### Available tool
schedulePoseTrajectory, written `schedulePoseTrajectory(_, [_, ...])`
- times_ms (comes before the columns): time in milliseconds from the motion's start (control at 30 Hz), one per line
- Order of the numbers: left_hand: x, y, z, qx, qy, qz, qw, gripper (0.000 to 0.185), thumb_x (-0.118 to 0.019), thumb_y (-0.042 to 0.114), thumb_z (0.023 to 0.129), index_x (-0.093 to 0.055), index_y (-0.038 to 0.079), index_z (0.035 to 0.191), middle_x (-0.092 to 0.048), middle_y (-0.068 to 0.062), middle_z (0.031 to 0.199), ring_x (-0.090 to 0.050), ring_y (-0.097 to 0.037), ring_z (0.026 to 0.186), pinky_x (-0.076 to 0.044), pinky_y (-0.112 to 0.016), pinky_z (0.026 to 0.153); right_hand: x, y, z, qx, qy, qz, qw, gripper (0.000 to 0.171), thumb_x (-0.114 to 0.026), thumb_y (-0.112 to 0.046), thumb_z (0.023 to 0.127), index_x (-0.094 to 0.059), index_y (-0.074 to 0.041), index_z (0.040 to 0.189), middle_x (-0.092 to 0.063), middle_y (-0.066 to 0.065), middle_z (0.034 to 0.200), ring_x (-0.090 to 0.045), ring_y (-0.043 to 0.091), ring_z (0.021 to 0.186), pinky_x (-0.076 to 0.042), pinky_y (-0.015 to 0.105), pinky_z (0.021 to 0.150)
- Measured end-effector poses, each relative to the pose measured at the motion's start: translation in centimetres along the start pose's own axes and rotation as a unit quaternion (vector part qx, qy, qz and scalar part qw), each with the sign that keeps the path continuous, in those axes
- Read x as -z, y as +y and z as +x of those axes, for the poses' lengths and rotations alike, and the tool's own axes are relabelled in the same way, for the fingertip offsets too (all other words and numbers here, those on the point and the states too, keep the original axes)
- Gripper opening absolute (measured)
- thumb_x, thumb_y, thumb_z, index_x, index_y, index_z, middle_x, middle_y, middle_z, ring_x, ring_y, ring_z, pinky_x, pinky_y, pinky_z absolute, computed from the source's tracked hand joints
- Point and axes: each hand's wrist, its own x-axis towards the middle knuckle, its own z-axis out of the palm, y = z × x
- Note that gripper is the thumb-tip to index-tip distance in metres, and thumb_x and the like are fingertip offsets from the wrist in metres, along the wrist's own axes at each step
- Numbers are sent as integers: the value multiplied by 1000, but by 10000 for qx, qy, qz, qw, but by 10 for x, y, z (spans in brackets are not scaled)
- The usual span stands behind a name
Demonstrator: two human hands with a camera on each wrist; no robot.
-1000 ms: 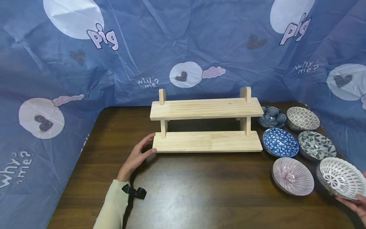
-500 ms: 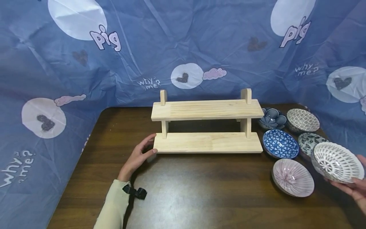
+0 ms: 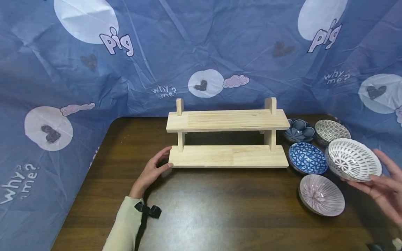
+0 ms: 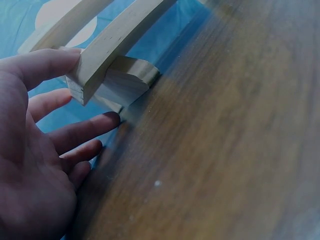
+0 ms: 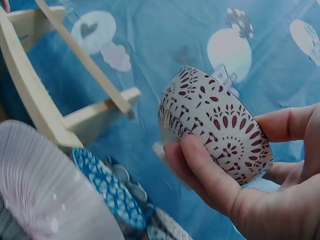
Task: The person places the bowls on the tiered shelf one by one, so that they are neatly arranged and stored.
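In the head view a two-tier wooden shelf (image 3: 229, 155) stands on the table. My left hand (image 3: 151, 174) holds the left end of its lower board, thumb at the front corner and a finger at the back one. The left wrist view shows the thumb and index fingertip on the board end (image 4: 90, 75), the other fingers spread. A white bowl (image 3: 354, 159) with a dark radiating pattern inside is tilted in my right hand (image 3: 381, 188), raised above the other bowls. The right wrist view shows the thumb and fingers gripping its dark-red-patterned outside (image 5: 220, 125).
Right of the shelf are a blue triangle-patterned bowl (image 3: 307, 158), a pink-striped bowl (image 3: 321, 194), a blue petal-shaped bowl (image 3: 299, 130) and a grey lattice-patterned bowl (image 3: 332, 130). The brown table (image 3: 220, 209) extends in front. A blue printed cloth (image 3: 150, 52) hangs behind.
My right hand has lifted the white bowl and carried it left and toward the back, now covering the leaf-patterned bowl. My left hand stays at the shelf end.
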Motion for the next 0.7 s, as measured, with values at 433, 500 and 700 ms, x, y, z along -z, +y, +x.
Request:
schedulePoseTrajectory(433, [0,0,0,-23,3,34,10000,62,-67,14,94,-43,11,151,-52,-21,147,-50,-38,132,-34,-54,110,-34,25,52,-577,130,-193,9981,74,0,18,95,-25,-12,158,-45,21,147,-55,50,128,-47,65,96])
schedulePoseTrajectory(500, [0,0,0,-21,5,24,10000,62,-67,15,94,-44,12,151,-52,-21,147,-50,-38,132,-34,-54,110,-39,29,59,-698,112,-177,9973,75,0,18,95,-25,-14,158,-45,21,147,-54,48,130,-46,64,97])
schedulePoseTrajectory(700, [1,0,0,-44,13,23,10000,61,-66,14,94,-43,12,151,-53,-21,146,-51,-38,132,-36,-54,110,-48,43,80,-729,-9,-348,9967,75,-3,21,94,-24,-11,158,-43,19,148,-54,45,131,-47,64,96])
